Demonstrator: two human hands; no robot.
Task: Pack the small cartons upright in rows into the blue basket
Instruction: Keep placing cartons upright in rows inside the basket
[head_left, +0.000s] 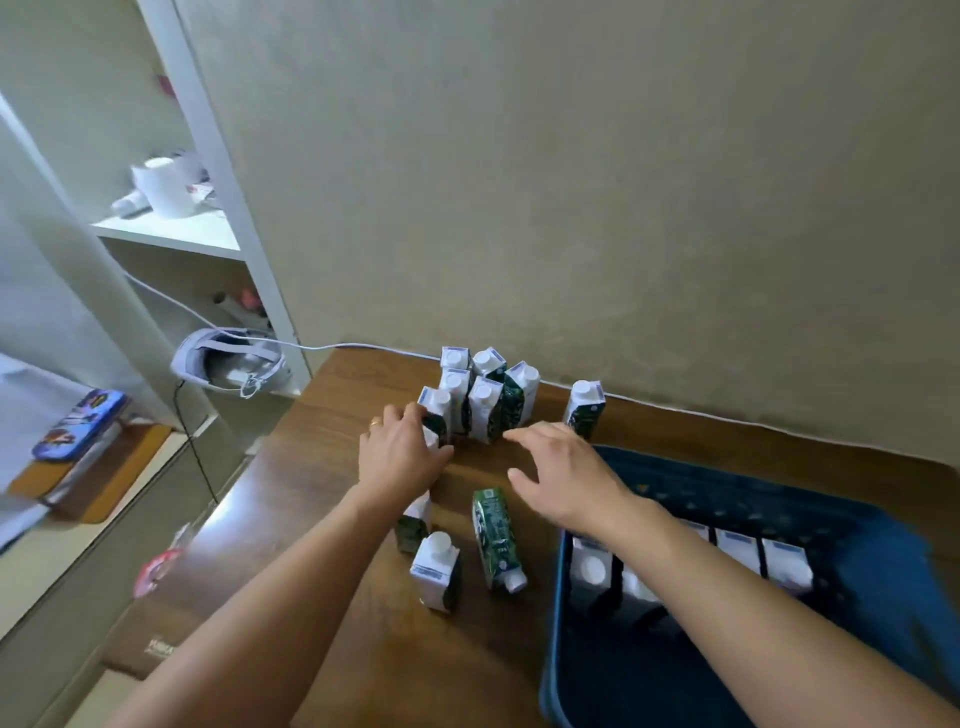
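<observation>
Bare forearms; gold ring (374, 423) on left hand (400, 457).

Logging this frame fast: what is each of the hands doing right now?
Left hand: closed around an upright carton on the table.
Right hand: open, holding nothing.

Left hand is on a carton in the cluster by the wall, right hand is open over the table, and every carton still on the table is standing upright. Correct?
Not quite. In the head view one green carton lies on its side between the left hand and the blue basket. The rest holds: the right hand is open and empty over the table.
</observation>
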